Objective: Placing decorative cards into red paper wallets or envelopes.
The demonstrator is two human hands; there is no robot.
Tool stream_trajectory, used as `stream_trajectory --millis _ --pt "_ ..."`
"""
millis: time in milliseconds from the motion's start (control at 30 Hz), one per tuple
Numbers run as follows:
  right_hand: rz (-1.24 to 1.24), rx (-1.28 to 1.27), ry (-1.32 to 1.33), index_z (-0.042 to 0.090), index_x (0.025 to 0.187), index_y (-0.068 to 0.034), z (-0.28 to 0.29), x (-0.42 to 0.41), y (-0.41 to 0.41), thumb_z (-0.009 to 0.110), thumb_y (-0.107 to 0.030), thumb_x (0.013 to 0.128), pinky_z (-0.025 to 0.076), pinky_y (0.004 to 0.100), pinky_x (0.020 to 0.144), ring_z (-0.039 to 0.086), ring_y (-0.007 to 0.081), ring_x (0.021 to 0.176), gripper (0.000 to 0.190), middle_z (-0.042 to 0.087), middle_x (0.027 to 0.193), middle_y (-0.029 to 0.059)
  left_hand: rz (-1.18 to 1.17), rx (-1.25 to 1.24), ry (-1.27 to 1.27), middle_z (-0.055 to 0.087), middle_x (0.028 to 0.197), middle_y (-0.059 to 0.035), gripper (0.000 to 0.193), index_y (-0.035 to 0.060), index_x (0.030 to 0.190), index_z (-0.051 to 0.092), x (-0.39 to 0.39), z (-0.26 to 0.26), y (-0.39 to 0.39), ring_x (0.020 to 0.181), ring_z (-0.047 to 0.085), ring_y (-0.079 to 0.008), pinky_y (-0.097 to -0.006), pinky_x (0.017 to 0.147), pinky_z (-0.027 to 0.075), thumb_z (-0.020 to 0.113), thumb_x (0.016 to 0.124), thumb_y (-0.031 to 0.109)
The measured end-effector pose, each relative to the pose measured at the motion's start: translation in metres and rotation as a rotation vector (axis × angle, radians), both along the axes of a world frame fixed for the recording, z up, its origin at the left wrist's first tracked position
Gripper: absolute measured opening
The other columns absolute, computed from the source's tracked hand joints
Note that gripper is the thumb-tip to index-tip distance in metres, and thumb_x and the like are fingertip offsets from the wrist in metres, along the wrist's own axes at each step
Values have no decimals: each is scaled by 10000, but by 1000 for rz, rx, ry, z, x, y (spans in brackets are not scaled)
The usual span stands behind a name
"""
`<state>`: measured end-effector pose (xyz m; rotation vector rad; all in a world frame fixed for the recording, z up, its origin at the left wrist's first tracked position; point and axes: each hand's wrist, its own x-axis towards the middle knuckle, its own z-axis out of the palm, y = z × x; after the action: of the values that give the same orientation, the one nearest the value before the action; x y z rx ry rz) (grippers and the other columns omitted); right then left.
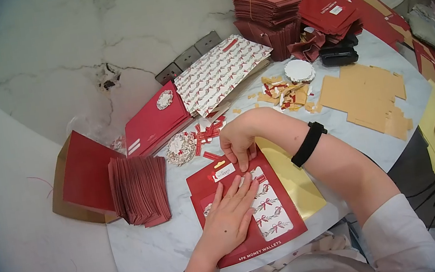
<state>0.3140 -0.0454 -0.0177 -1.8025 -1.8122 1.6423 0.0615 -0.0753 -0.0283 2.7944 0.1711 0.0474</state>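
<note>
A red printed card pack point(226, 256) with cut-out windows lies on the marbled table before me. One window shows a white wallet point(267, 208) with a garland-and-red-bow pattern. My left hand point(229, 222) rests palm down across the middle of the pack, its fingers pointing up toward the header. Bent down from above, my right hand point(239, 141) touches the pack with a fingertip near the top of the patterned window. Whether it pinches anything there is hidden. A white label point(224, 172) with a red bow sits beside that fingertip. Under the pack's right side is a yellow sheet point(301, 184).
A bundle of red folded packs point(139, 190) stands at left by an open box point(82, 180). Behind are red cards point(157, 121), patterned sheets point(223, 74), round wreath tags point(181, 148) and red ribbon tags point(208, 133). Cardboard pieces point(366, 94) and scraps point(289, 94) lie right.
</note>
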Motion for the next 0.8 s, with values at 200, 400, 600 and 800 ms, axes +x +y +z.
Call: stream_trajectory --millis 200,400,600,800 --pt "-2 12 -20 668 1006 0 1 -2 1 897 -101 681 587 281 633 678 181 725 411 689 857 89 -16 2 9 354 1571 -128 647 91 1503 392 0 10 -4 1465 290 -351 -538 1197 157 601 926 297" --pt "-12 -8 3 671 979 0 -2 0 1 895 -84 675 585 277 608 676 182 694 387 690 855 93 -28 62 4 357 1567 -129 621 83 1497 396 1 11 -7 1462 302 -326 -526 1194 172 579 955 326" --pt "-18 -1 13 669 969 -1 0 -1 1 897 -83 668 585 275 611 676 180 695 386 693 848 93 -19 -14 -3 353 1573 -120 645 86 1507 385 -1 7 -6 1470 283 -342 -573 1196 96 577 932 307" --pt "-27 -31 26 669 962 -4 -6 -1 4 898 -73 666 586 285 612 673 176 704 381 694 842 89 4 214 48 349 1577 -110 689 65 1505 372 -1 14 -17 1472 286 -311 -736 1103 -28 574 937 399"
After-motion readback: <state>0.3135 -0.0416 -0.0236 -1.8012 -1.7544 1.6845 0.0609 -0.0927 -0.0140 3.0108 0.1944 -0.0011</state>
